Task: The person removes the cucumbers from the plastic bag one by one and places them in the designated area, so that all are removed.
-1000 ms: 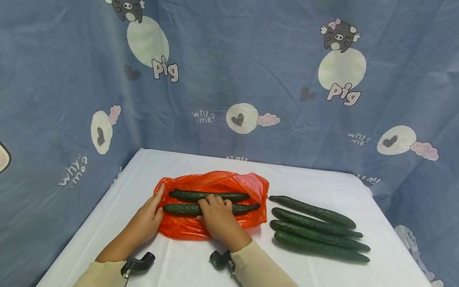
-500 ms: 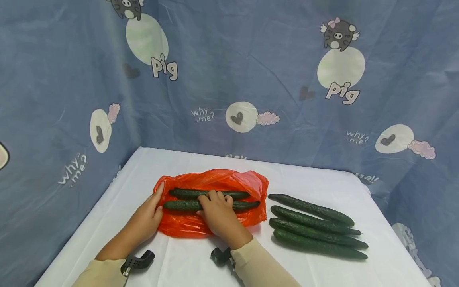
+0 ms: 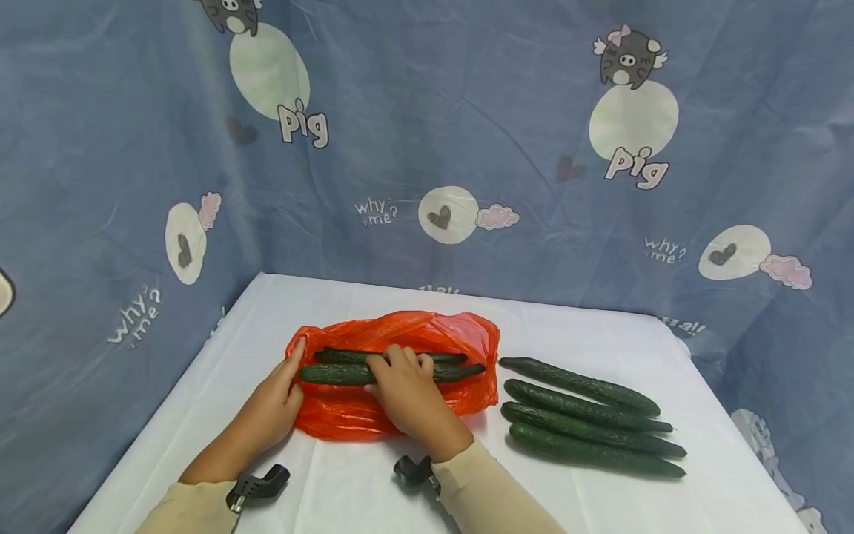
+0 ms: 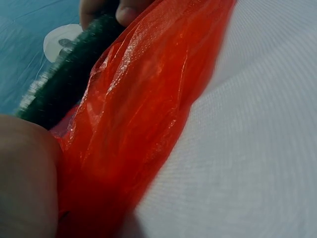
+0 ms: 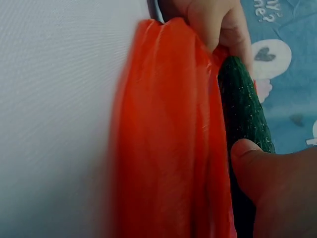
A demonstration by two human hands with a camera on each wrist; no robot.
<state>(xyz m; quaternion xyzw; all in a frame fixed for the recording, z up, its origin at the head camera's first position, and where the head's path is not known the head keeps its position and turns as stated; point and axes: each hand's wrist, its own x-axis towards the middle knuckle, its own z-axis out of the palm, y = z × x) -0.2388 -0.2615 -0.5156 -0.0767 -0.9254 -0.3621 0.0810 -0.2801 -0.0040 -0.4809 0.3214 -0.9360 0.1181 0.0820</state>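
Note:
An orange-red plastic bag (image 3: 340, 415) lies spread on the table in the head view, with two dark green cucumbers on it. My right hand (image 3: 410, 393) grips the nearer cucumber (image 3: 336, 373) around its middle from above; its thumb lies along the cucumber's side in the right wrist view. Just behind, partly covered by it, lies the farther cucumber (image 3: 347, 356). My left hand (image 3: 270, 404) holds the bag's left edge, thumb on the near side and fingers stretched up along it. In the right wrist view, red plastic shows between that thumb and fingers.
Right of the bag, several more cucumbers (image 3: 587, 419) lie side by side on the white tablecloth (image 3: 567, 504). A blue printed curtain (image 3: 520, 148) rises behind the table and along its sides. Black wrist devices (image 3: 259, 486) sit at both sleeves.
My right hand has shifted the nearer cucumber slightly away from me, up against the farther one, and it looks raised a little. My left hand stays at the bag's edge.

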